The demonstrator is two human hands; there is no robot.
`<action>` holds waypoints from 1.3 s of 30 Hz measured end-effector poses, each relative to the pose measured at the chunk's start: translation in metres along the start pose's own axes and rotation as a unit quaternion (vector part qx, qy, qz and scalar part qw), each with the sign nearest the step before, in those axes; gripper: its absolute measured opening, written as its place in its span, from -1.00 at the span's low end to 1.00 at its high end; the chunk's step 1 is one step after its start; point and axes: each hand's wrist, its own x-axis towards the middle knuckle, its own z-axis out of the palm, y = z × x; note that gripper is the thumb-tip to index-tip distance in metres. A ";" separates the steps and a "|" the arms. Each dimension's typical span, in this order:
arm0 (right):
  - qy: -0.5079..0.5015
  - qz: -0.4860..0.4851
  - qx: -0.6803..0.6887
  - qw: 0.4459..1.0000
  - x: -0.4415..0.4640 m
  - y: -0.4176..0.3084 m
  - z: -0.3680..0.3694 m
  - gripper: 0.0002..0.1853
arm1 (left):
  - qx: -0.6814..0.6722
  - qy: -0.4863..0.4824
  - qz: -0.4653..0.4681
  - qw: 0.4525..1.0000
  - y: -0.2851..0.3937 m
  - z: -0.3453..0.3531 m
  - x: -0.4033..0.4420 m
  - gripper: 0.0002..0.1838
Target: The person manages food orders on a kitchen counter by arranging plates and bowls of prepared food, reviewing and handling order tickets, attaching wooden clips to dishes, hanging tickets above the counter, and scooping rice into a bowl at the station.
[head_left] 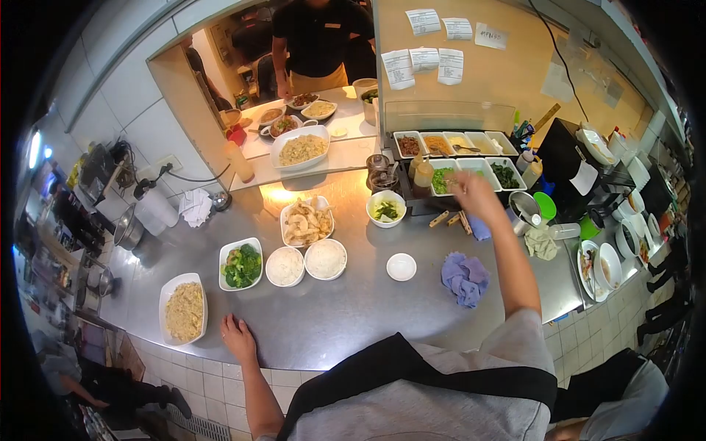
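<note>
My left hand [239,339] rests with fingers spread on the front edge of the steel counter, beside a white bowl of fried rice [184,312]. Above the condiment containers is my right hand [474,195], its fingers bunched together by the chopped green onions [443,180]; whatever they pinch is too small to make out. A bowl with greens in broth [386,209] stands left of that hand. Closer to the left hand are a dish of broccoli [241,265], two bowls of white rice [325,259] and a dish of pale fried pieces [306,222].
A small white saucer [401,267] and a crumpled purple cloth [465,279] lie on the counter. Squeeze bottles [423,178] stand by the containers. Used plates [593,270] are stacked at the right. Beyond the pass window stands a person [320,44] near more dishes.
</note>
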 end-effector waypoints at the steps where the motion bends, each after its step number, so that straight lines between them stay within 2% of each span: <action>1: 0.072 -0.004 0.042 0.997 0.032 0.016 0.007 -0.75 | -0.002 -0.002 -0.001 1.000 0.001 -0.001 0.000 -0.61; 2: 0.124 -0.034 0.105 0.986 0.067 0.032 0.011 -0.74 | -0.005 -0.005 -0.002 1.000 0.003 -0.002 0.000 -0.61; 6: 0.211 0.109 0.310 0.921 0.199 0.079 0.011 -0.66 | -0.007 -0.008 -0.006 1.000 0.005 -0.002 -0.001 -0.61; 9: 0.316 0.111 0.298 0.894 0.275 0.108 0.021 -0.56 | -0.006 -0.007 -0.011 1.000 0.006 0.000 0.000 -0.61; 12: 0.390 0.127 0.242 0.879 0.330 0.117 0.032 -0.34 | 0.000 -0.012 -0.016 1.000 0.009 -0.001 0.001 -0.60; 15: 0.386 0.127 0.214 0.888 0.367 0.116 0.048 -0.28 | 0.005 -0.016 -0.021 1.000 0.013 -0.001 0.001 -0.59; 18: 0.250 0.167 0.224 0.927 0.362 0.109 0.040 -0.40 | 0.018 -0.022 -0.026 0.999 0.014 0.000 0.003 -0.59; 21: 0.222 0.117 0.385 0.888 0.359 0.125 0.057 -0.53 | 0.021 -0.024 -0.024 0.999 0.020 -0.003 0.004 -0.60; 24: 0.199 0.177 0.518 0.813 0.338 0.107 0.059 -0.64 | 0.028 -0.018 -0.017 0.999 0.014 0.001 0.002 -0.60; 27: 0.195 0.143 0.501 0.831 0.338 0.112 0.071 -0.72 | 0.031 -0.021 -0.011 0.999 0.014 0.000 0.003 -0.61; 30: 0.229 0.147 0.380 0.884 0.343 0.108 0.070 -0.67 | 0.022 -0.023 -0.013 0.999 0.018 -0.001 0.004 -0.61; 33: 0.253 0.179 0.197 0.930 0.357 0.112 0.072 -0.64 | 0.016 -0.027 -0.020 0.999 0.018 -0.001 0.004 -0.60; 39: 0.314 0.201 0.046 0.927 0.355 0.093 0.070 -0.69 | 0.027 -0.027 -0.022 0.999 0.015 0.003 0.004 -0.60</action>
